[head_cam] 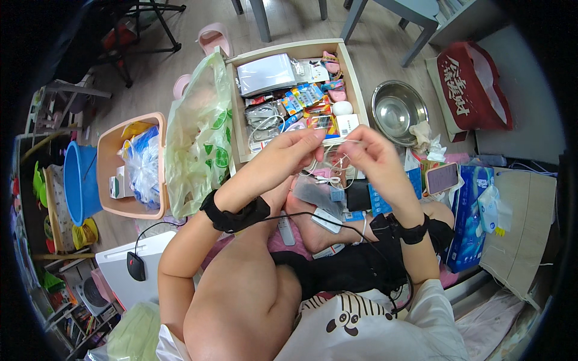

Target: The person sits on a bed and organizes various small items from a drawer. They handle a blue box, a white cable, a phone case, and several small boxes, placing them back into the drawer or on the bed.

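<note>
My left hand [300, 146] pinches a thin white cable [333, 179] between thumb and fingers at the drawer's near edge. A short way to the right, my right hand [372, 153] grips another part of the same cable. Loose loops of it hang below both hands, over my lap. Just beyond is a wooden drawer [357, 85] holding a white flat stack [265, 73], a bundled grey cable [263, 116], colourful packets [303, 97] and a white round object [342, 108]. Between my legs lie a grey translucent pouch [318, 196], a black flat item [358, 195] and a white rectangular device [327, 220].
Left of the drawer sit a pale green plastic bag [198, 153], a peach bin [163, 180] and a blue bucket [81, 180]. To the right are a steel basin [397, 110], a red bag [474, 85], a phone [442, 178] and a blue package [469, 221]. A black cord crosses between my wrists.
</note>
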The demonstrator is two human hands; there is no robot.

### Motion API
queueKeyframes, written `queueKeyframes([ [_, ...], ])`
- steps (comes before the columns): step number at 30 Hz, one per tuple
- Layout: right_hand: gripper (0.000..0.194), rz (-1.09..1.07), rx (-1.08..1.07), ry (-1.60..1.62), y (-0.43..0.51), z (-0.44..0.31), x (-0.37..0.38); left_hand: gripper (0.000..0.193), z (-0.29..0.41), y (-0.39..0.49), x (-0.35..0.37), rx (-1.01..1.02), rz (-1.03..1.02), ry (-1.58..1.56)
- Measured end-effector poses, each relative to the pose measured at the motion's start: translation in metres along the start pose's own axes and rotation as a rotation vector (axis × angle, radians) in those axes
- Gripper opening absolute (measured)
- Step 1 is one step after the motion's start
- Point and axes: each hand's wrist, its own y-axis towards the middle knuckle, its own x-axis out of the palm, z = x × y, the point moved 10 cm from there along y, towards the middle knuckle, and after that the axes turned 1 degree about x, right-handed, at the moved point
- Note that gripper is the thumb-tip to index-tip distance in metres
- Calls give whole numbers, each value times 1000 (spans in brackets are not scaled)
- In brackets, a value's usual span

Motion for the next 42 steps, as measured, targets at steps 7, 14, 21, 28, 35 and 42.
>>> queueKeyframes([
  [7,23,273,-48,313,4,11,-47,45,-12,1,8,-57,-149,13],
  [14,23,280,-48,-85,10,30,-50,46,11,-26,45,-242,-564,-639],
  [21,20,-81,27,-322,-4,52,20,29,28,2,-6,216,-104,-805],
  [28,18,-76,-170,-403,-11,1,44,35,10,5,-14,304,257,462],
  [35,11,-24,-37,-289,-1,-10,18,52,-26,-3,12,-145,-148,253],
  [42,14,20,-122,-124,9,3,9,47,6,-12,41,-77,-423,-617],
])
